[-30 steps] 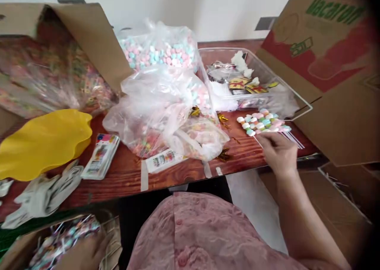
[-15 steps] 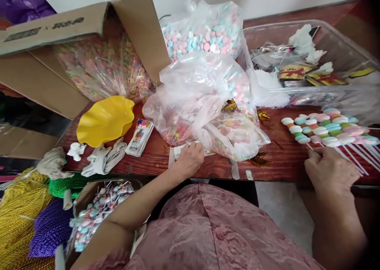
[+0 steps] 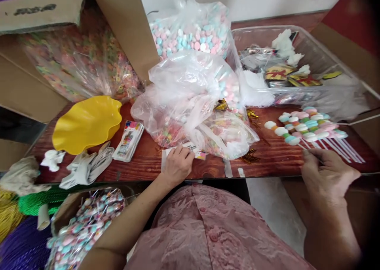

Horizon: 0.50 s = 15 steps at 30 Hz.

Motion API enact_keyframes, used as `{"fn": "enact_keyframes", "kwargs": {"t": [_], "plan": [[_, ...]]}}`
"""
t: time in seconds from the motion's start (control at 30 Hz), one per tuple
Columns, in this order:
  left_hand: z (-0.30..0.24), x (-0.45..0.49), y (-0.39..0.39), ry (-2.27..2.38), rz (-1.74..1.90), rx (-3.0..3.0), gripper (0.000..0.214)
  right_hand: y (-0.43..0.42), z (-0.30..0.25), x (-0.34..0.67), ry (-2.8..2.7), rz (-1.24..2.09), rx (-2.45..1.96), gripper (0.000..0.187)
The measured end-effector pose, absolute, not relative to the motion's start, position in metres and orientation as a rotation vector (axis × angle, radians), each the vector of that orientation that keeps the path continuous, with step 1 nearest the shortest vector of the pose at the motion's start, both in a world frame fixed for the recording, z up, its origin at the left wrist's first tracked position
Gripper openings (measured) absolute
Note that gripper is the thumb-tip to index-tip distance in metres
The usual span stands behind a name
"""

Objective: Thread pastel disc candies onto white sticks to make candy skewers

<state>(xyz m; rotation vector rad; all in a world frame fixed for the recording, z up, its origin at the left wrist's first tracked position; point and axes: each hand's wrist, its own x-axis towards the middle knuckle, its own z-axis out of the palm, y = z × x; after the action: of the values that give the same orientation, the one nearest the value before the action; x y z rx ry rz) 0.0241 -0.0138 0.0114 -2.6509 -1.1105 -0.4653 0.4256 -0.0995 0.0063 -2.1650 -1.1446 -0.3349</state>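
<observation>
Red-brown wood is seen in the tabletop (image 3: 267, 165), on whose right side a group of marshmallow skewers (image 3: 311, 124) is laid close together, with the sweets toward the far left and the white sticks toward the near right. At the near left edge of this group, 1 outer skewer (image 3: 280, 131) is set slightly apart, and its stick appears to be pinched low down between the thumb and fingers of the right hand (image 3: 325, 163), narrowed to a small grip. By the left hand (image 3: 178, 163), a white printed packet (image 3: 190, 145) is touched near the front edge; the fingers are curled over it, but whether it is gripped cannot be told. Just beyond, a knotted plastic bag (image 3: 181, 112) is partly rested on the packet's far side. Farther left, a stack of printed packets (image 3: 128, 141) is placed beside a yellow dish (image 3: 87, 123), and at far right a clear tub (image 3: 299, 89) is filled with small goods. The step in hand is judged to be the handling of the outer skewer; a light, steady pinch is called for, so that the neighbouring sticks are not disturbed.
</observation>
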Motion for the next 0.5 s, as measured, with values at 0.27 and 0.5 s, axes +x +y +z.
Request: {"fn": "enact_keyframes", "kwargs": {"t": [0.27, 0.5], "plan": [[0.01, 0.025, -0.017, -1.081, -0.392, -2.662, 0.022, -0.111, 0.093, 0.425, -1.677, -0.638, -2.36, 0.027], [0.008, 0.029, -0.008, -1.29, -0.657, -2.729, 0.018, -0.072, 0.137, 0.429, -1.954, -0.511, -2.776, 0.011]]}}
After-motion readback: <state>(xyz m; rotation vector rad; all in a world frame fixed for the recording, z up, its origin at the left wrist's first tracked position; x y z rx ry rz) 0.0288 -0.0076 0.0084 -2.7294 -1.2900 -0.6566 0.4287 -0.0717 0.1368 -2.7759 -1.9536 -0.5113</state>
